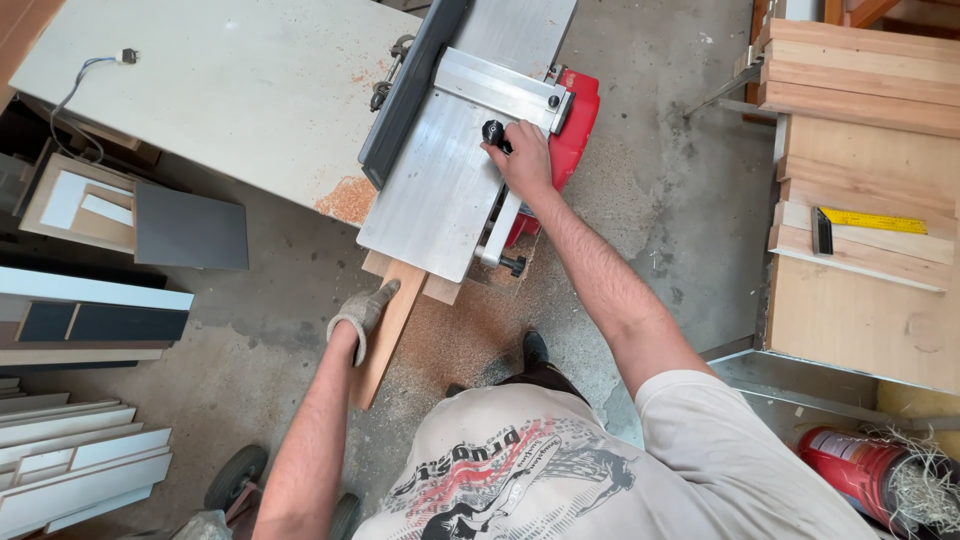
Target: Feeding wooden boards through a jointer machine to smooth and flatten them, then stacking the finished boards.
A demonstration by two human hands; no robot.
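My left hand [362, 312], in a grey work glove, grips the side of a long wooden board [388, 335] that slopes from under the machine down towards me. My right hand [522, 158], bare, is closed on a black knob [494, 132] at the right side of a metal planer table [435, 195]. A silver guard bar [500, 90] crosses the table just beyond that knob. The machine's red body [578, 125] shows on its right side. The board's far end is hidden under the metal table.
A large pale worktop [220, 90] lies left of the machine. Stacked wooden boards [865, 80] and a yellow-bladed square [868, 222] sit at the right. White and dark panels [80, 460] lean at the left. Sawdust covers the concrete floor [450, 340]. A red canister [850, 465] lies lower right.
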